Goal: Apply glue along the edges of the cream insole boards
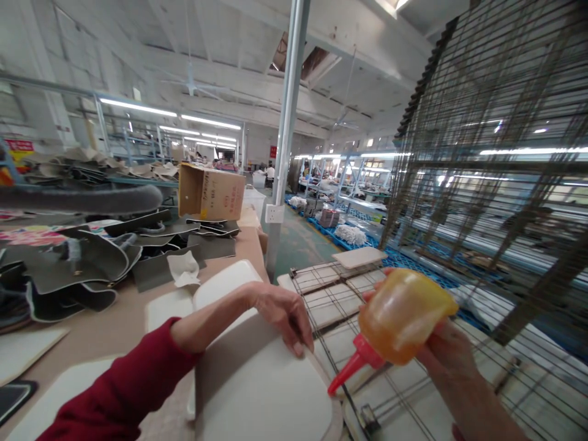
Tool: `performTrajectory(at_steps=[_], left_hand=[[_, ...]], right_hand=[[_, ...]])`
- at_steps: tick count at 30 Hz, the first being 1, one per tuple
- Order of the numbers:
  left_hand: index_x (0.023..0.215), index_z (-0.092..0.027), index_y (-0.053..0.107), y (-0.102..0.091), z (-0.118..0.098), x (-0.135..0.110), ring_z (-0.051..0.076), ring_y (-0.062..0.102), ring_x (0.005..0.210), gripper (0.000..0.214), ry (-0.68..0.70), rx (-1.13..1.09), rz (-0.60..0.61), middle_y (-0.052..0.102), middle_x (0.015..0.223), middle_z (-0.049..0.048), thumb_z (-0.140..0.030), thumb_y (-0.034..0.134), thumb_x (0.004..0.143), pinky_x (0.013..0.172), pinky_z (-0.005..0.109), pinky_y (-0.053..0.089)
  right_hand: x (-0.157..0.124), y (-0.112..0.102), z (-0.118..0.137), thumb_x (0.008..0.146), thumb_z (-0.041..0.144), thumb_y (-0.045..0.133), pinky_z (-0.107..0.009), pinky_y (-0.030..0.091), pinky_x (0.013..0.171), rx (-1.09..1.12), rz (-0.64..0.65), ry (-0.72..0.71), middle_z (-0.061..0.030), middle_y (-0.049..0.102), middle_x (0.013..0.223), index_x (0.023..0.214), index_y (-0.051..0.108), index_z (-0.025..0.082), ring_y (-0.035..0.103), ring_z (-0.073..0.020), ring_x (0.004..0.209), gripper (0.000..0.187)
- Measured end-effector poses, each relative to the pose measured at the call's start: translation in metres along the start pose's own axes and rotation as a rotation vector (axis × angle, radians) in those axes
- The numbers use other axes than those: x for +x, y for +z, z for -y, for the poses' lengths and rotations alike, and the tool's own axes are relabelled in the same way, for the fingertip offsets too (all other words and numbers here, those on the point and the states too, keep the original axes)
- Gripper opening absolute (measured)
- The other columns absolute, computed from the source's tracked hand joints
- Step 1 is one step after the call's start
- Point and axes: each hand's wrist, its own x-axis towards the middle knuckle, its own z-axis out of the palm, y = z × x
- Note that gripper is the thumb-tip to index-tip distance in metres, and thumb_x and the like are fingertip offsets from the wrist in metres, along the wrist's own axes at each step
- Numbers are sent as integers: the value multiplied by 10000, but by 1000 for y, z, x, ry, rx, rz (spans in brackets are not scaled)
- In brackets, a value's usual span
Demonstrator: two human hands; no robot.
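Observation:
My right hand (443, 343) is wrapped round a squeeze bottle (399, 315) of amber liquid. The bottle is tipped downward, and its red nozzle meets the right edge of a pale, round-cornered panel (271, 386), at or just above the surface. With fingers bent together, my left hand (282, 312) grips the same panel by its far right edge. Beneath and behind it lies another pale panel (225, 285). Just right of the panel is a wire rack (331, 327) with similar pale pieces on it.
Dark grey pieces with white edging (82, 263) cover the table's left side. A cardboard box (223, 195) stands at its far end, near a metal post (285, 122). On the right rises a tall stack of wire racks (496, 135). White bundles (351, 234) lie on blue pallets beyond.

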Motion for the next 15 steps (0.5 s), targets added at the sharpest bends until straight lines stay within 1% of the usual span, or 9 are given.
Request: performTrajectory(at_steps=[3, 5, 8, 13, 15], left_hand=[[887, -73, 777, 2, -2, 0, 198, 674, 758, 472, -8, -16, 17, 738, 778, 33, -453, 819, 610, 719, 223, 538], [892, -71, 776, 3, -3, 0, 196, 674, 764, 466, -23, -21, 29, 739, 779, 31, -441, 820, 613, 726, 220, 538], [904, -67, 774, 4, -4, 0, 198, 675, 773, 468, -39, -27, 43, 741, 783, 32, -434, 819, 617, 748, 223, 537], [909, -73, 774, 3, 0, -1, 200, 679, 758, 472, -35, -46, 24, 743, 791, 29, -434, 824, 609, 731, 231, 544], [909, -72, 774, 2, 1, -2, 200, 680, 757, 475, -30, -47, 22, 743, 798, 30, -436, 824, 609, 724, 231, 545]], right_hand=[[1, -3, -4, 501, 419, 883, -411, 546, 785, 28, 35, -7, -60, 697, 1027, 1226, 592, 320, 653, -278, 944, 788], [0, -2, -5, 499, 423, 884, -409, 544, 789, 31, 52, 9, -60, 699, 1013, 1213, 601, 313, 655, -275, 933, 776], [-1, -1, -5, 501, 444, 880, -400, 540, 797, 20, 53, -4, -69, 699, 1007, 1204, 609, 294, 655, -279, 931, 768], [0, -6, -8, 528, 443, 863, -423, 527, 812, 19, 78, 9, -94, 691, 1033, 1250, 575, 297, 647, -293, 963, 791], [1, -8, -10, 532, 449, 858, -425, 524, 825, 28, 66, 2, -88, 686, 1050, 1268, 558, 300, 642, -295, 976, 809]])
